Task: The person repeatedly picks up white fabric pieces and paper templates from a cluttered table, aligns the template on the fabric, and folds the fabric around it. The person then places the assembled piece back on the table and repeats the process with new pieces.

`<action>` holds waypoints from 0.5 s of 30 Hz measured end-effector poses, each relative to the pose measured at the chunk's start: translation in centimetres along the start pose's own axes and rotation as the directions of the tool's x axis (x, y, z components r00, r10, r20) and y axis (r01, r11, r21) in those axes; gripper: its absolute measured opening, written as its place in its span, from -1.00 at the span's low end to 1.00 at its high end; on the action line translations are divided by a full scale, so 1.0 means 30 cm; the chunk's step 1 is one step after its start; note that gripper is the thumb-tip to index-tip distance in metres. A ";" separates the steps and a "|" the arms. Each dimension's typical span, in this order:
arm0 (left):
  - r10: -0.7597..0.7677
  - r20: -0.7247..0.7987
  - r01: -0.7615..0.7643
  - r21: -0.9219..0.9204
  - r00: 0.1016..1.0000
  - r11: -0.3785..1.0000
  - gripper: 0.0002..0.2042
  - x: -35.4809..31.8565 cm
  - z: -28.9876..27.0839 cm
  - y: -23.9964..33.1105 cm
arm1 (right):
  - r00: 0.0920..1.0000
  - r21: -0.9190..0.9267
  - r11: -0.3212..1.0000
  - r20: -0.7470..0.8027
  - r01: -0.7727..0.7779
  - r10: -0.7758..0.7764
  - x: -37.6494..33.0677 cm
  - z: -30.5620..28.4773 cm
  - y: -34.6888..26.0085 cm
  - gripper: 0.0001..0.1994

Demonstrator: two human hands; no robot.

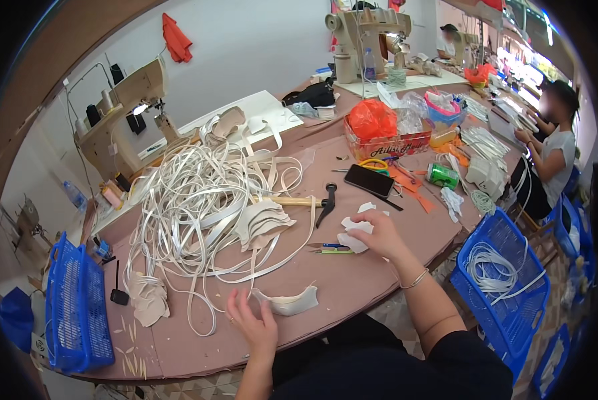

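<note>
My left hand (253, 325) is at the table's near edge, fingers apart, beside a curved whitish shoe-upper piece (289, 303) that lies by its thumb and index finger; I cannot tell whether they touch. My right hand (383, 239) reaches over several small white scraps (353, 243), its fingers bent and apart from the thumb, fingertips at the scraps. Left of it lie thread snips (332, 249) with blue and green handles. A hammer (292, 201) with a wooden handle rests farther back, partly under a stack of beige cut pieces (262, 223).
A large tangle of white straps (192, 200) covers the table's left middle. Blue baskets stand at the left (79, 307) and right (505, 280). Behind my right hand lie a phone (373, 181), a green can (442, 175) and a red box (385, 145). A co-worker (555, 147) sits at right.
</note>
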State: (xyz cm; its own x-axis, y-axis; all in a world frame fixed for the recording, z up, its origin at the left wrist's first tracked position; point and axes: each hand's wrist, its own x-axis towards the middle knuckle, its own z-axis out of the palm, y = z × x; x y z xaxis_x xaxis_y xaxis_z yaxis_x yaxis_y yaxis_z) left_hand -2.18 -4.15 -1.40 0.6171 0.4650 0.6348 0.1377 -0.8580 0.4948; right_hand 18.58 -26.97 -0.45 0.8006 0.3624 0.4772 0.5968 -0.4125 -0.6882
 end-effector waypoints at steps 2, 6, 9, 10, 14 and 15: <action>0.211 0.093 -0.196 -0.151 0.973 0.969 -0.55 0.029 0.035 0.036 | 0.999 -0.094 0.994 0.008 0.046 -0.045 -0.001 0.011 0.014 -0.65; 0.327 0.352 -0.128 -0.485 0.877 0.865 -0.56 0.107 0.125 0.199 | 0.966 0.087 0.962 0.006 -0.258 0.259 -0.023 0.105 0.015 -0.65; 0.206 0.672 0.408 -0.634 0.712 0.657 -0.48 0.142 0.301 0.255 | 0.803 0.629 0.623 0.004 -0.465 0.596 -0.042 0.082 0.095 -0.78; 0.120 0.774 0.586 -0.562 0.622 0.584 -0.46 0.152 0.374 0.267 | 0.798 0.714 0.558 0.000 -0.422 0.603 -0.057 0.078 0.091 -0.80; 0.004 0.868 0.677 -0.390 0.496 0.624 -0.44 0.151 0.557 0.353 | 0.815 0.910 0.355 -0.033 -0.215 0.578 -0.144 0.080 0.078 -0.84; 0.057 0.873 0.648 -0.401 0.484 0.647 -0.48 0.154 0.554 0.375 | 0.824 0.933 0.322 -0.054 -0.159 0.564 -0.162 0.078 0.086 -0.84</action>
State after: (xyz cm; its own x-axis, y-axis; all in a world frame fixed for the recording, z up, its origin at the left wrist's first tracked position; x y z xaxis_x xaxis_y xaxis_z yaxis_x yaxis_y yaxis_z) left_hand 15.11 -15.28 -2.77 0.9830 -0.0140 -0.1831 0.1783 -0.1663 0.9698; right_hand 16.10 -27.85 -5.82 0.9992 0.0211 0.0348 0.0157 0.5898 -0.8074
